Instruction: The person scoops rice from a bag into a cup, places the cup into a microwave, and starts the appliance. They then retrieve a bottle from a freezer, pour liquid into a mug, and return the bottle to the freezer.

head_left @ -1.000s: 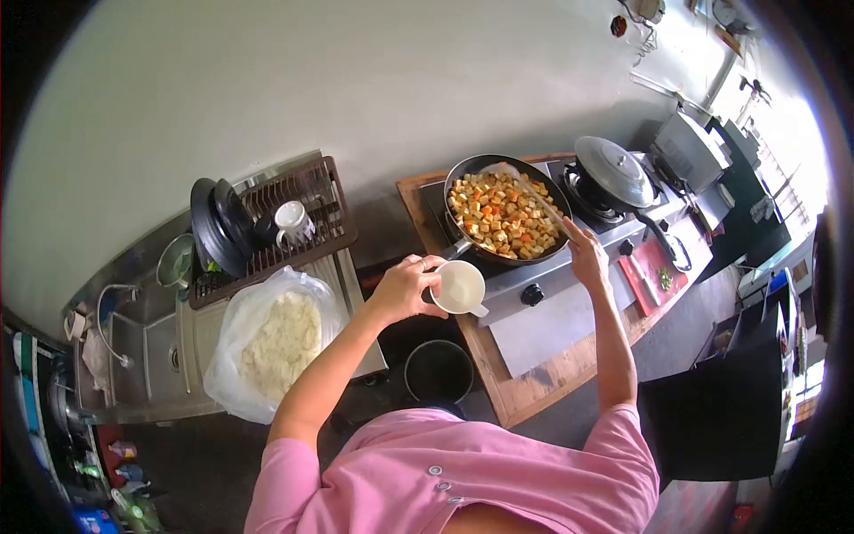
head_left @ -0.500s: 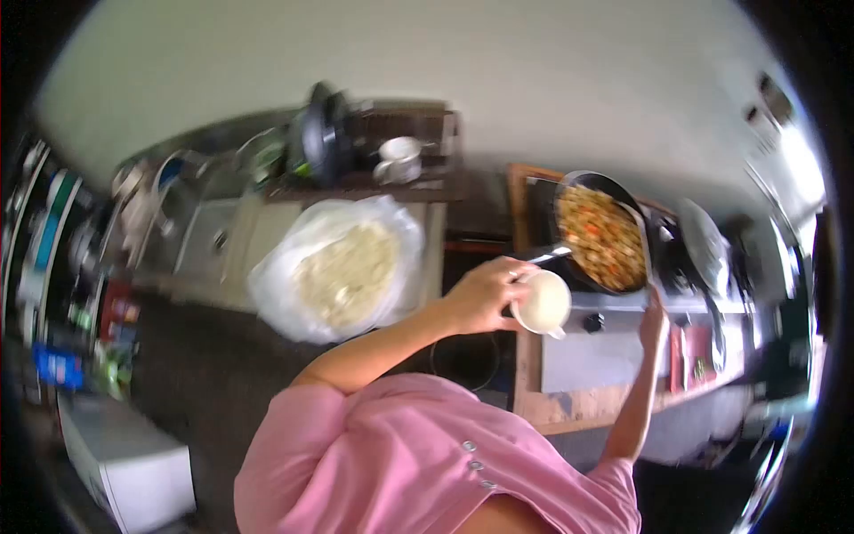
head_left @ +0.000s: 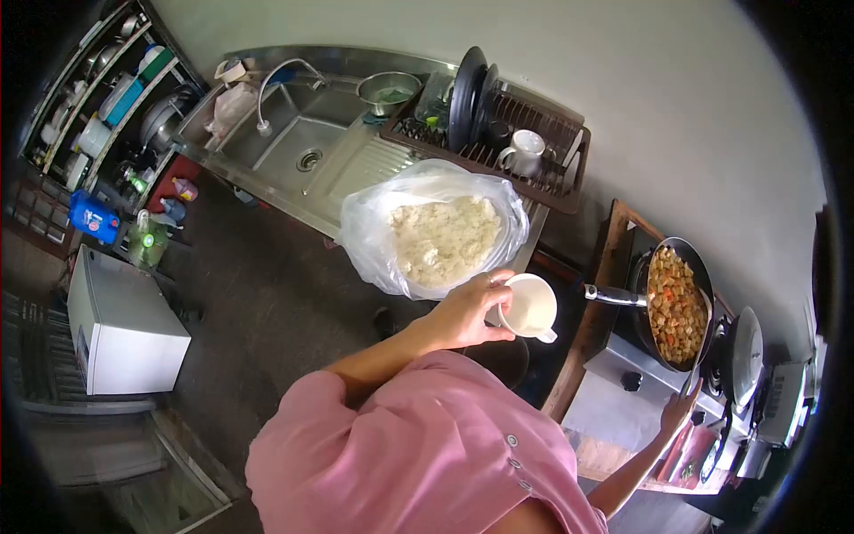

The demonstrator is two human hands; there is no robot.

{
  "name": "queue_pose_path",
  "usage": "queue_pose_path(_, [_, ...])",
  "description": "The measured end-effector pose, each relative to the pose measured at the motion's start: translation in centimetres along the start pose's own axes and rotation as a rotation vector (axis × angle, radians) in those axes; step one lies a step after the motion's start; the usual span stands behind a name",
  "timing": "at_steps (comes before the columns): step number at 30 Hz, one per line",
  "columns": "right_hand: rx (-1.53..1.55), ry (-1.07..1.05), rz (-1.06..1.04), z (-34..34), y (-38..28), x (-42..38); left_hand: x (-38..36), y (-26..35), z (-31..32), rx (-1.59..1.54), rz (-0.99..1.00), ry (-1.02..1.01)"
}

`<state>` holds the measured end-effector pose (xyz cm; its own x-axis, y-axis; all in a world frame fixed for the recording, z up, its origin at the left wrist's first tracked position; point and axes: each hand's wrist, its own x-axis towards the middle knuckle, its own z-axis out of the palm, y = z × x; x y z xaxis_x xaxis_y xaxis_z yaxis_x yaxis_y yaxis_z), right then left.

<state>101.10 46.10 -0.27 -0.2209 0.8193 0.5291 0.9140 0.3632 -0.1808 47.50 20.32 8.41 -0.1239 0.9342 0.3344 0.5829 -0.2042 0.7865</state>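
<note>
My left hand (head_left: 476, 311) is closed around a white cup (head_left: 534, 307), whose mouth faces up at me and shows a pale inside. The cup is close to the front right edge of a clear plastic bag (head_left: 369, 227), spread open and filled with white rice (head_left: 445, 240). Over at the stove, my right hand (head_left: 680, 409) grips the handle of a long metal cooking utensil (head_left: 694, 374) that reaches into the frying pan (head_left: 683, 242). Diced brown food with orange bits (head_left: 678, 307) fills the pan, and its handle (head_left: 614, 295) points left.
A sink (head_left: 294, 147) lies at the back left, beside a brown dish rack (head_left: 569, 191) with dark plates (head_left: 467, 98) and a white mug (head_left: 523, 153). A lidded pan (head_left: 745, 351) stands right of the frying pan. A white cabinet (head_left: 133, 329) is at left.
The view has swung left, so the stove now appears farther right. My left hand has carried the cup away from the frying pan toward the rice bag. My right hand stays at the stove.
</note>
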Motion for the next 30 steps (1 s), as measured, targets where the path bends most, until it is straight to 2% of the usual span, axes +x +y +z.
queue_pose_path(2, [-0.388, 0.128, 0.123, -2.7, -6.5, 0.8, -0.6, -0.2, -0.2, 0.022, -0.016, 0.068])
queue_pose_path(4, [-0.058, 0.335, 0.108, -5.3, -13.8, 2.3, -1.0, -0.1, -0.1, 0.006, -0.079, 0.088])
queue_pose_path(5, [0.236, 0.244, 0.189, -5.9, -17.8, 2.2, -1.3, 0.2, -0.1, -0.004, -0.098, 0.099])
queue_pose_path(6, [0.436, 0.258, -0.032, -5.5, -21.8, 1.7, -1.4, 0.5, -0.3, -0.013, -0.115, 0.103])
queue_pose_path(7, [0.835, -0.022, 0.128, -4.5, -25.5, -0.3, -1.5, 0.8, -0.6, -0.007, -0.135, 0.103])
queue_pose_path(9, [1.016, -0.627, 0.059, -7.0, -36.2, 0.2, -1.7, 1.2, -1.0, 0.000, -0.171, 0.105])
queue_pose_path(10, [1.118, -0.776, 0.084, -5.8, -38.7, 0.1, -1.9, 1.0, -1.1, 0.010, -0.158, 0.139])
queue_pose_path(12, [1.170, -0.963, 0.155, -1.6, -40.8, -0.6, -2.3, 0.4, -1.1, 0.023, -0.137, 0.209])
queue_pose_path(15, [1.541, -1.023, 0.288, 0.4, -44.4, -0.7, -2.5, -1.5, -2.4, 0.086, -0.112, 0.215])
queue_pose_path(18, [1.636, -0.990, 0.367, 2.2, -46.9, -0.6, -0.9, -4.1, -5.9, 0.071, 0.028, 0.128])
queue_pose_path(19, [1.636, -0.979, 0.393, 3.2, -47.3, -0.2, 0.1, -4.4, -8.3, 0.066, -0.015, 0.017])
queue_pose_path(20, [1.418, -0.864, 0.255, 3.6, -48.0, 0.8, 1.1, -5.0, -10.7, 0.061, -0.055, -0.095])
queue_pose_path(22, [0.969, -0.636, 0.001, 4.5, -50.0, 2.9, 3.1, -8.7, -13.9, 0.496, -0.033, -0.225])
queue_pose_path(24, [0.920, -0.529, -0.157, 6.3, -52.2, 3.5, 4.7, -12.7, -15.5, 0.684, -0.155, -0.531])
queue_pose_path(25, [0.886, -0.475, -0.239, 6.5, -53.6, 3.8, 4.6, -14.6, -15.7, 0.820, -0.127, -0.590])
queue_pose_path(26, [0.681, -0.527, -0.315, 5.9, -54.9, 4.1, 4.5, -16.3, -16.1, 0.956, -0.094, -0.643])
queue_pose_path(28, [0.402, -0.618, -0.229, 6.7, -57.2, 3.4, 3.9, -17.1, -17.8, 0.886, -0.144, -0.529])
queue_pose_path(30, [0.344, -0.567, -0.195, 7.9, -58.8, 2.4, 3.2, -18.4, -18.8, 0.706, -0.211, -0.463])
